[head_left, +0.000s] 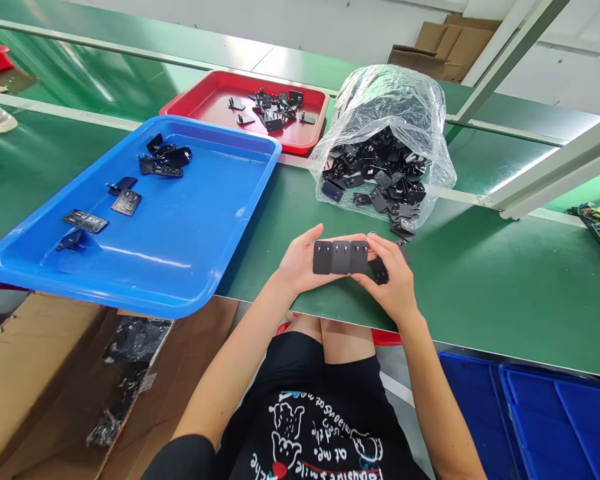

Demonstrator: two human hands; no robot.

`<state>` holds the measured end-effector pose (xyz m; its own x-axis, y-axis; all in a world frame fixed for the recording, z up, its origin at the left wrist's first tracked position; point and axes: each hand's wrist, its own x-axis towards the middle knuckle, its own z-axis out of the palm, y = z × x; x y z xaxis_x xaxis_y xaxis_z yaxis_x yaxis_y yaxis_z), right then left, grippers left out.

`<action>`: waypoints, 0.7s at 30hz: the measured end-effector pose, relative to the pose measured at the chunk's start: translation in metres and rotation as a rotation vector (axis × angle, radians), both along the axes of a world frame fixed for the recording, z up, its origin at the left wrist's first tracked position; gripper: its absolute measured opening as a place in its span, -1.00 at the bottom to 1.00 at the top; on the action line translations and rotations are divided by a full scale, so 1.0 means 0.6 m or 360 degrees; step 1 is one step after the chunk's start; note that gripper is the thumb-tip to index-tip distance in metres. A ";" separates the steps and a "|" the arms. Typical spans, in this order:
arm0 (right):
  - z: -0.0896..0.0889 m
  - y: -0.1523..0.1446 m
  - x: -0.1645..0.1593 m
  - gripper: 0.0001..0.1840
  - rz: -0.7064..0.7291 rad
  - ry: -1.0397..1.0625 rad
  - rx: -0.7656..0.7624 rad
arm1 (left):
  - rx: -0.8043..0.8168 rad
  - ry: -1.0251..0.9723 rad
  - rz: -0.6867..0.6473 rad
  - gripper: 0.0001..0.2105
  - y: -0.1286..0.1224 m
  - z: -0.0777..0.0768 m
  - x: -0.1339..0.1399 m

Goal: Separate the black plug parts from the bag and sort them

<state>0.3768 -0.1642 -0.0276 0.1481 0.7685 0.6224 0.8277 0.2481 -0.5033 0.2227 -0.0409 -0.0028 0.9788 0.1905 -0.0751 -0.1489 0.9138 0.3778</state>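
Observation:
My left hand is held palm up, with a row of three black plug plates lying along its palm and fingers. Two metal prongs stick up from each plate. At the right end of the row, my right hand pinches the last plate between thumb and fingers. Another black plug piece shows under my right fingers; whether it is held or lies on the table I cannot tell. Just beyond my hands, a clear plastic bag lies with its mouth toward me, and many black plug pieces spill from it.
To the left, a blue tray with several black pieces overhangs the front edge of the green table. Behind it stands a red tray with more pieces. A cardboard box is below left, blue bins below right. A metal post rises at right.

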 end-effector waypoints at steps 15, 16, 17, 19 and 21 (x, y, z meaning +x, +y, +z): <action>-0.002 0.000 0.001 -0.42 0.0002 -0.0018 0.0011 | -0.0067 0.0022 -0.0015 -0.31 0.001 0.000 0.000; -0.003 0.000 0.002 -0.42 0.0002 -0.0016 0.0005 | -0.0071 0.0019 -0.0017 -0.30 0.001 0.000 0.000; -0.004 0.000 0.002 -0.42 0.0004 -0.0012 -0.0003 | -0.0073 0.0020 -0.0014 -0.29 0.001 0.001 0.000; -0.005 -0.001 0.003 -0.41 0.0009 -0.0005 -0.0012 | -0.0075 0.0028 -0.0004 -0.28 0.001 0.001 0.001; -0.006 -0.001 0.003 -0.41 0.0010 -0.0001 -0.0014 | -0.0078 0.0034 0.0002 -0.27 0.002 0.000 0.000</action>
